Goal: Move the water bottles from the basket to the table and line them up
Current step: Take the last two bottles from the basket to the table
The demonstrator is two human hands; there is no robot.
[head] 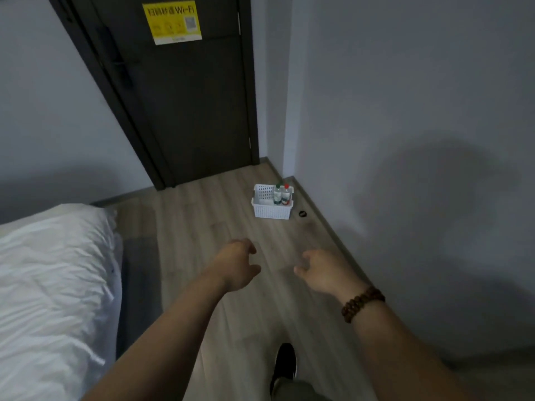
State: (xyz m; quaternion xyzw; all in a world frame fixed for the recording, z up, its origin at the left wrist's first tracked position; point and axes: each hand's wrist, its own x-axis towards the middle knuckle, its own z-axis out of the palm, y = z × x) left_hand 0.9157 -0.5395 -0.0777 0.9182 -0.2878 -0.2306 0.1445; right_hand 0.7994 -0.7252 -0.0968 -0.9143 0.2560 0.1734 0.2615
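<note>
Inside the white basket (pixel 271 211), two water bottles (pixel 281 195) are standing, maybe touching. Short of the basket, the left hand (pixel 238 264) and right hand (pixel 321 273) are hovering empty, fingers loosely curled.

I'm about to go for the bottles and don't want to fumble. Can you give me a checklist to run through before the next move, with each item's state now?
1. Left hand free: ok, fingers loosely curled, holding nothing.
2. Right hand free: ok, also holding nothing.
3. Bottles upright: ok, the green-cap bottle and red-cap bottle stand side by side at the right end of the basket.
4. Basket within reach: not ok, it sits on the floor well ahead of both hands.
5. Dark disc out of the way: ok, it lies right of the basket, apart.
6. Table ready: cannot tell, not in view.
</note>
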